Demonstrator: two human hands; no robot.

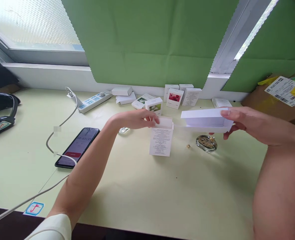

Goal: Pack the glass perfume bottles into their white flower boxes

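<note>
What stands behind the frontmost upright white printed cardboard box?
A green-pictured white cardboard box, partly covered by the left hand; the frontmost box hides anything directly behind it.

One head-worn view — facing forward and down — overlooks the nearby desk (137,193) toward the green blind (149,40).

A tall white carton (160,142) is standing upright on the desk (187,193), a face of small, closely set printed lines turning toward the viewer. Its upper end is gaping open, with a pale top flap (165,122) rising above the rim. Just to the right, a plain white folded-card insert (204,123) is extending lengthwise from side to side, raised above the desk, its hollow, trough-like interior facing the viewer.
</note>
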